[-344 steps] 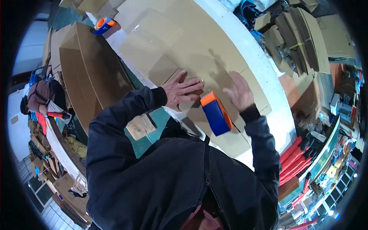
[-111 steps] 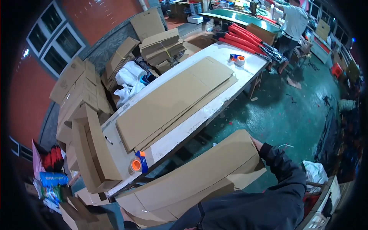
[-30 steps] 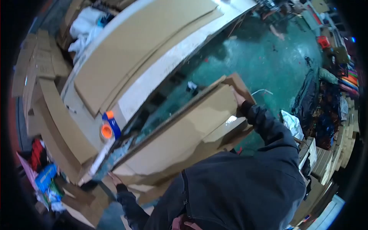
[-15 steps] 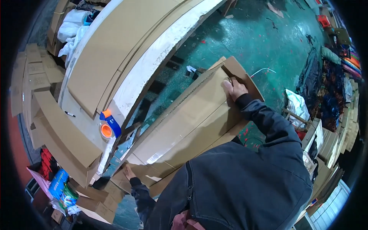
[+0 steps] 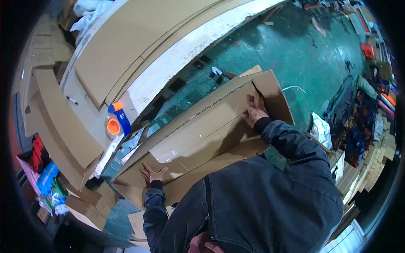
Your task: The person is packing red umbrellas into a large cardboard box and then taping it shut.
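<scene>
A long brown cardboard box [image 5: 211, 126] lies slantwise in front of me, its near end low on the left and its far end up on the right. Clear tape glints on its face near the lower left. My left hand [image 5: 153, 173] rests on the cardboard at the lower end, fingers and thumb spread. Toward the upper right end, my right hand [image 5: 255, 113] presses on the board with its fingers apart, beside a raised end flap [image 5: 280, 99]. Neither hand grips anything.
Flat cardboard sheets [image 5: 126, 46] lie on the white-edged table [image 5: 168, 69]. A blue and orange tape dispenser [image 5: 120, 119] stands at its corner, near a marker [image 5: 72, 100]. Folded cardboard [image 5: 69, 126] and colourful bags [image 5: 48, 179] crowd the left; bundled goods [image 5: 356, 126] line the right.
My left hand has moved up and right from the box's lower edge onto its face, its fingers now spread. My right hand has let go of the upper edge and slid lower.
</scene>
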